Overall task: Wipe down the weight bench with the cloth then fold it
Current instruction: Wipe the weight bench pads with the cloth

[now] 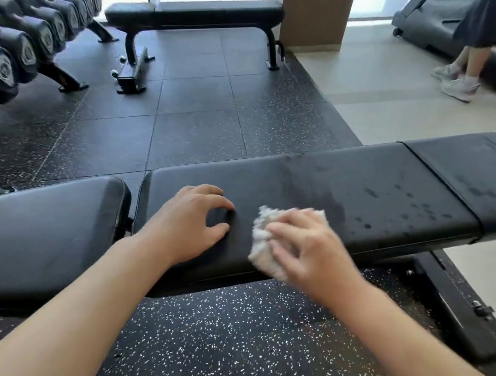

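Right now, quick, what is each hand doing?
Left hand: open, holding nothing, fingertips resting on the weight bench.
Right hand: closed on the white cloth, pressing it onto the bench.

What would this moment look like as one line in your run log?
step: wiping | right hand: grip on cloth, pressed to bench pad | left hand: fingertips braced on pad | wet spots: right of cloth | folding: not started
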`<state>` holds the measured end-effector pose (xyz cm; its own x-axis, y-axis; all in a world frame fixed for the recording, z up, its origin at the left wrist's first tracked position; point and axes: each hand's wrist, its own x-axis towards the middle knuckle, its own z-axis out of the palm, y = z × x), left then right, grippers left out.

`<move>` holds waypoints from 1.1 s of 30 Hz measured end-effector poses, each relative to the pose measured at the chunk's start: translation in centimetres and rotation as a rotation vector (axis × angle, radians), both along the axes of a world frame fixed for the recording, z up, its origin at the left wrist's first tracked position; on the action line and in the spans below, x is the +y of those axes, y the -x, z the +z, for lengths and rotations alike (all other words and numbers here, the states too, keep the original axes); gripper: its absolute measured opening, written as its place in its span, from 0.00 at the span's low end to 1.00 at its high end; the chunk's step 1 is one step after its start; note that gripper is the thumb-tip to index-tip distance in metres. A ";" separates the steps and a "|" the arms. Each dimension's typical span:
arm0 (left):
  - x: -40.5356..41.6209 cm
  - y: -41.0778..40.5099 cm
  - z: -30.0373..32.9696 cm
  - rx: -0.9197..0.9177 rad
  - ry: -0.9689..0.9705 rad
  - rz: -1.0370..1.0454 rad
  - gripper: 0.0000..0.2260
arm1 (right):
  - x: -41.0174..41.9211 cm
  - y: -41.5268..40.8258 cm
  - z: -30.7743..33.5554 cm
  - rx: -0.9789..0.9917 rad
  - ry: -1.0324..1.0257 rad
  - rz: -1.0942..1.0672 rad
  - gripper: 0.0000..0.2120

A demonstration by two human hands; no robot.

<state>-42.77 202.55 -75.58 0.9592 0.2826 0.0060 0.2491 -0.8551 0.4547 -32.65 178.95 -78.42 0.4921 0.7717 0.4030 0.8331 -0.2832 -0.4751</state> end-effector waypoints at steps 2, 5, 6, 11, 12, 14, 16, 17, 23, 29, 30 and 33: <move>-1.4 -0.7 -0.1 0.003 0.006 -0.069 0.15 | -2.2 -4.4 0.3 -0.024 0.028 -0.199 0.08; -2.6 -1.5 -0.4 -0.009 0.001 -0.122 0.15 | -3.4 -9.1 1.0 0.059 0.070 -0.423 0.09; -2.7 -1.8 -0.5 -0.014 -0.003 -0.133 0.15 | -3.0 -9.3 1.0 0.068 0.080 -0.447 0.08; -2.5 -3.8 -0.8 -0.085 0.015 -0.120 0.14 | 0.3 -3.6 0.2 0.030 0.002 -0.277 0.07; -2.4 -4.2 -0.9 -0.099 0.017 -0.122 0.14 | 0.3 -2.2 0.1 0.025 -0.009 -0.216 0.07; -2.5 -5.1 -1.0 -0.113 0.016 -0.139 0.13 | -0.6 -0.6 -0.1 0.024 -0.002 -0.136 0.06; -2.4 -5.4 -1.1 -0.122 0.024 -0.155 0.10 | -2.1 -0.5 -0.1 0.017 0.009 -0.111 0.06; -2.3 -5.5 -1.2 -0.123 0.030 -0.162 0.10 | -3.0 -0.8 0.0 0.008 0.012 -0.110 0.06; -2.3 -4.5 -1.1 -0.085 0.040 -0.184 0.12 | -2.5 -7.1 0.6 0.051 0.065 -0.244 0.07; -2.0 -3.4 -0.8 -0.068 0.037 -0.156 0.14 | 6.0 -15.3 1.6 0.082 0.112 -0.330 0.10; -2.0 -3.5 -0.7 -0.068 0.036 -0.146 0.14 | 6.7 -15.7 1.6 0.086 0.112 -0.346 0.10; -2.5 -4.2 -0.5 -0.060 0.032 -0.147 0.13 | 6.6 -14.7 1.3 0.085 0.105 -0.366 0.10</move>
